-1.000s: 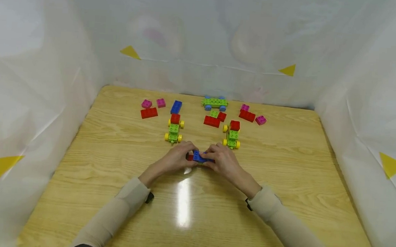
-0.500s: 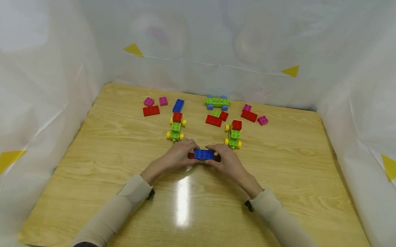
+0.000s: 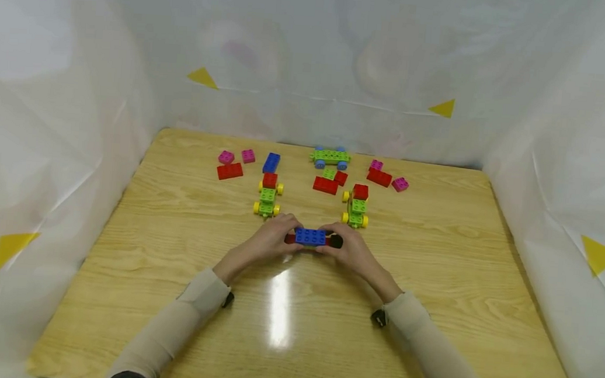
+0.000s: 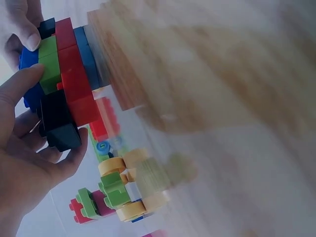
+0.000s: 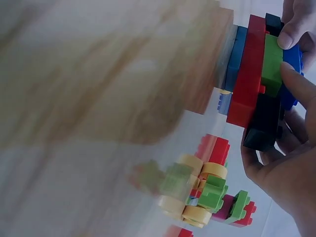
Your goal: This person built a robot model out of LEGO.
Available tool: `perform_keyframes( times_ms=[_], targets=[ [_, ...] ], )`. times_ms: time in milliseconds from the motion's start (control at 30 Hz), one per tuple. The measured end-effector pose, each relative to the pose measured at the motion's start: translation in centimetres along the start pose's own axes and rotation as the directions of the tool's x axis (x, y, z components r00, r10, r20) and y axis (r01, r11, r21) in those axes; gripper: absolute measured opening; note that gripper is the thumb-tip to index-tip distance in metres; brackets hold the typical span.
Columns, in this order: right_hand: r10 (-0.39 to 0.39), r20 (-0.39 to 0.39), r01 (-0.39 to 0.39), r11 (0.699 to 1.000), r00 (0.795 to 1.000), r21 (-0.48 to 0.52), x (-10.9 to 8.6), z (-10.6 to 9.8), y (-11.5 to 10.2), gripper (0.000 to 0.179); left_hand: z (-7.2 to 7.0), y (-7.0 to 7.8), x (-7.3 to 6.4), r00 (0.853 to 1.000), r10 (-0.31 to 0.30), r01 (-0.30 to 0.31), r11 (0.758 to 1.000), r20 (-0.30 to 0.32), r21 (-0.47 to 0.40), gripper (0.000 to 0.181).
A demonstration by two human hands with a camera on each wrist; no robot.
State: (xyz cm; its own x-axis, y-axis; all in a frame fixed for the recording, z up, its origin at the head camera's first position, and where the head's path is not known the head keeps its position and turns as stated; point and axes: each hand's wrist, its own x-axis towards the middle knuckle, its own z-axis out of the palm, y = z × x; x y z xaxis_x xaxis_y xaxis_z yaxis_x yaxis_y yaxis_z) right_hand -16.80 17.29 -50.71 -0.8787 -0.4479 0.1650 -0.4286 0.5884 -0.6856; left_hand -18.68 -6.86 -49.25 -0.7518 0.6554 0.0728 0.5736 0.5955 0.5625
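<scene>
Both hands hold a stack of toy building bricks at the middle of the table, near two small wheeled brick cars. Its blue top brick (image 3: 310, 237) faces up in the head view. The wrist views show green bricks (image 4: 49, 64) under it, then a red layer (image 5: 247, 74), with a black brick (image 4: 60, 118) at each end and a blue brick (image 5: 236, 59) at the bottom. My left hand (image 3: 277, 235) grips the left end, thumb against the green and blue bricks. My right hand (image 3: 348, 246) grips the right end the same way.
Beyond the hands stand a left car (image 3: 267, 197) and a right car (image 3: 357, 207), both yellow-wheeled. Farther back are a green base with blue wheels (image 3: 330, 156), a loose blue brick (image 3: 271, 163), and several red and pink bricks. White sheeting (image 3: 312, 49) surrounds the table.
The right hand's fingers have moved off the blue brick's top to the stack's right end, so its studs now show. The left hand stays at the left end.
</scene>
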Motion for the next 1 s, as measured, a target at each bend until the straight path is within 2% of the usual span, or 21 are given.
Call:
perform_keyframes(
  times_ms=[200, 333, 400, 433, 500, 533, 567, 633, 700, 767, 833, 1000],
  targets=[
    [-0.047, -0.005, 0.046, 0.998, 0.999, -0.03, 0.1, -0.2, 0.1, 0.04, -0.1, 0.3, 0.4, 1.0, -0.007, 0.007, 1.0, 0.002, -0.018, 0.038],
    [-0.082, -0.028, 0.08, 0.993, 0.996, -0.084, -0.1, -0.2, -0.1, 0.038, -0.7, 0.5, 0.5, 0.999, -0.019, 0.021, 0.999, 0.038, -0.044, 0.043],
    [-0.096, -0.033, 0.093, 0.991, 0.995, -0.096, -0.2, -0.2, -0.3, 0.039, -1.7, 0.7, 0.5, 0.999, -0.023, 0.026, 0.997, 0.039, -0.077, 0.047],
    [-0.099, -0.033, 0.095, 0.99, 0.995, -0.101, -0.2, -0.2, -0.4, 0.039, -2.5, 0.7, 0.5, 0.999, -0.027, 0.029, 0.995, 0.02, -0.096, 0.049],
    [-0.093, -0.031, 0.089, 0.99, 0.995, -0.113, -0.1, -0.2, -0.6, 0.04, -4.4, 0.6, 0.7, 0.997, -0.027, 0.018, 0.993, -0.073, -0.121, 0.047],
    [-0.086, -0.028, 0.082, 0.989, 0.996, -0.119, -0.1, -0.3, -0.7, 0.04, -5.5, 0.3, 0.9, 0.989, -0.038, 0.02, 0.992, -0.141, -0.128, 0.045],
    [-0.082, -0.026, 0.078, 0.989, 0.996, -0.125, 0.0, -0.3, -0.8, 0.04, -6.7, 0.0, 1.1, 0.976, -0.058, 0.029, 0.99, -0.212, -0.136, 0.04],
    [-0.072, -0.021, 0.069, 0.988, 0.997, -0.139, 0.1, -0.4, -1.0, 0.04, -8.7, -1.1, 1.6, 0.936, -0.112, 0.072, 0.989, -0.334, -0.132, 0.033],
    [-0.069, -0.01, 0.066, 0.986, 0.998, -0.15, 0.1, -0.4, -1.2, 0.041, -9.9, -2.6, 2.1, 0.9, -0.185, 0.144, 0.981, -0.394, -0.13, 0.029],
    [-0.061, 0.006, 0.061, 0.985, 0.998, -0.159, 0.1, -0.4, -1.4, 0.041, -10.6, -4.1, 2.5, 0.884, -0.257, 0.217, 0.966, -0.392, -0.144, 0.028],
    [-0.047, 0.024, 0.05, 0.985, 0.999, -0.165, 0.1, -0.4, -1.5, 0.042, -10.8, -5.5, 3.1, 0.878, -0.315, 0.282, 0.949, -0.361, -0.143, 0.029],
    [-0.011, 0.054, 0.02, 0.986, 0.998, -0.164, -0.2, -0.5, -1.7, 0.043, -9.7, -8.3, 5.6, 0.867, -0.43, 0.411, 0.903, -0.25, -0.129, 0.033]
  ],
)
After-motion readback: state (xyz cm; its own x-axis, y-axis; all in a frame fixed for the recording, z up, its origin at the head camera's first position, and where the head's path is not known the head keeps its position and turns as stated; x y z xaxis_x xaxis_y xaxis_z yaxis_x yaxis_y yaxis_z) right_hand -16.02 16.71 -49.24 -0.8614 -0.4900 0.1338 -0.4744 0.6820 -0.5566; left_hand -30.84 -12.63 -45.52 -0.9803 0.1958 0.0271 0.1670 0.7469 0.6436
